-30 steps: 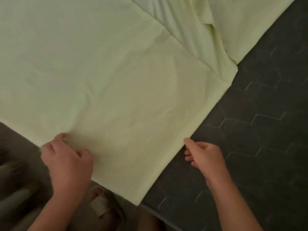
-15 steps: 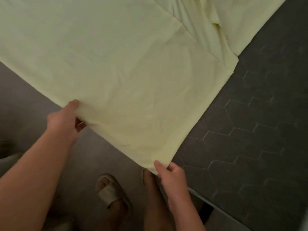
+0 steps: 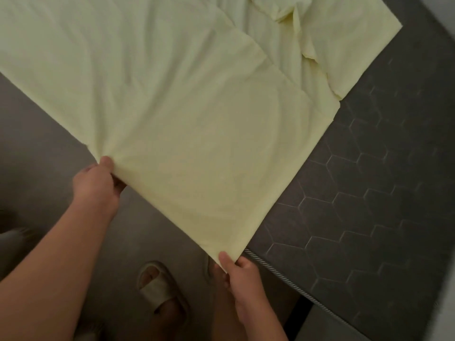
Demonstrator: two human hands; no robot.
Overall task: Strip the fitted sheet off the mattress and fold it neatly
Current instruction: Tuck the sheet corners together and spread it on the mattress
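Lying already stripped and folded into layers, the sheet [image 3: 187, 114] covers the far part of the mattress [image 3: 369, 205], and its near end now hangs out past the mattress edge over the floor [image 3: 41, 148]. That is the change: a second ago this end lay flat, with the left hand resting on top of it and the right hand beside its edge, not holding it. Both hands have since taken hold and the end has come up off the mattress, stretched tight between them.

The left hand [image 3: 97, 185] pinches the sheet's near edge, thumb on top and fingers curled underneath, out over the floor and away from the mattress. The right hand [image 3: 240, 271] pinches the sheet's nearest corner the same way, just beside the striped piping at the mattress edge. Creases fan out from the left grip, so the cloth is under tension.

To my eye, stripping is done and the next fold is starting: this lifted end looks ready to be carried across the mattress onto the far layers. The bunched part at the far side of the mattress [image 3: 290, 11] remains untidy. Below the sheet, a slipper [image 3: 160, 289] stands on the floor.
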